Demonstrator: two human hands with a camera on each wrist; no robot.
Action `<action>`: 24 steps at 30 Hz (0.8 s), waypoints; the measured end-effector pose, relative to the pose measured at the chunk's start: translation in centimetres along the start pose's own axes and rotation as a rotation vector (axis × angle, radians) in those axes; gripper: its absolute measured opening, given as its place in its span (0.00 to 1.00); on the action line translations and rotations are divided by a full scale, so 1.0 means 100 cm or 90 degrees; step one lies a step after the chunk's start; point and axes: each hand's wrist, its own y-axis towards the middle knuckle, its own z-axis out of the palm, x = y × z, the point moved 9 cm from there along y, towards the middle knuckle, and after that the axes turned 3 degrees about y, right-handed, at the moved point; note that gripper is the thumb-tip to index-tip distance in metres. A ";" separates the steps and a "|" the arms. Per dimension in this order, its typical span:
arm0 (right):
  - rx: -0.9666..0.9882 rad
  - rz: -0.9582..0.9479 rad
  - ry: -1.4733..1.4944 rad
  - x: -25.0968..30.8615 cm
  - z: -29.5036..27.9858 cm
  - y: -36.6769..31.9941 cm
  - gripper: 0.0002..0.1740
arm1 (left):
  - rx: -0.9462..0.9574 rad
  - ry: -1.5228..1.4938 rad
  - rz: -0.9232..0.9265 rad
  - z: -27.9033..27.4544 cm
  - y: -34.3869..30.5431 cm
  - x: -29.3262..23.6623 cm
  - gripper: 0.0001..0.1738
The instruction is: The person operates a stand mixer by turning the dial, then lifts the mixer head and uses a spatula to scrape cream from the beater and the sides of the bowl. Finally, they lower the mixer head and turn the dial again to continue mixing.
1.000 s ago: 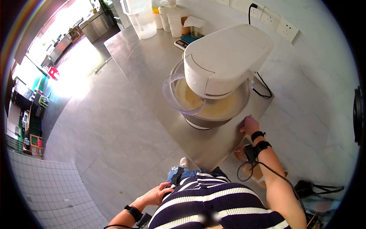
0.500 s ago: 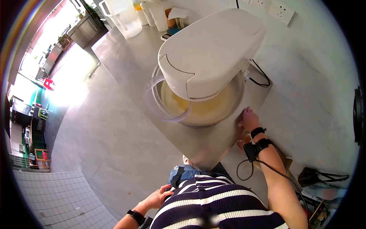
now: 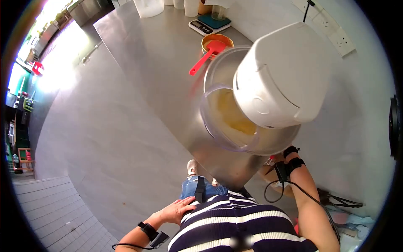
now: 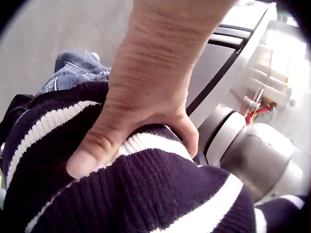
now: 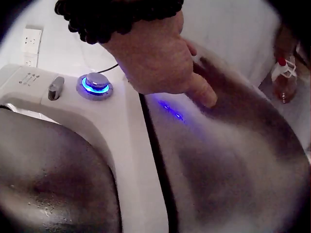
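Stand mixer (image 3: 289, 77), white, stood at the upper right of the head view on a steel table (image 3: 159, 63), its bowl (image 3: 277, 145) holding yellow mixture (image 3: 239, 119). Lower centre, the left hand (image 3: 175, 211) rested, spread, on a striped top (image 3: 260, 220). Upper centre of the right wrist view, the right hand (image 5: 155, 60) hung relaxed beside the mixer; whether it touched the table was unclear.

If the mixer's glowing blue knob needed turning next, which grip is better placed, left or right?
Probably the right grip: it is beside the mixer, close to the glowing knob. The left grip rests on the striped shirt, farther away.
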 end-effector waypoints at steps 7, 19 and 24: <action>0.091 0.069 -0.012 -0.006 -0.010 -0.029 0.33 | 0.020 -0.015 0.062 -0.005 0.004 0.009 0.53; 0.137 0.109 -0.009 -0.005 -0.016 -0.034 0.32 | 0.059 -0.018 0.104 -0.023 0.010 0.003 0.39; 0.150 0.104 -0.018 -0.002 -0.017 -0.033 0.31 | 0.050 -0.023 0.113 -0.020 0.008 0.003 0.47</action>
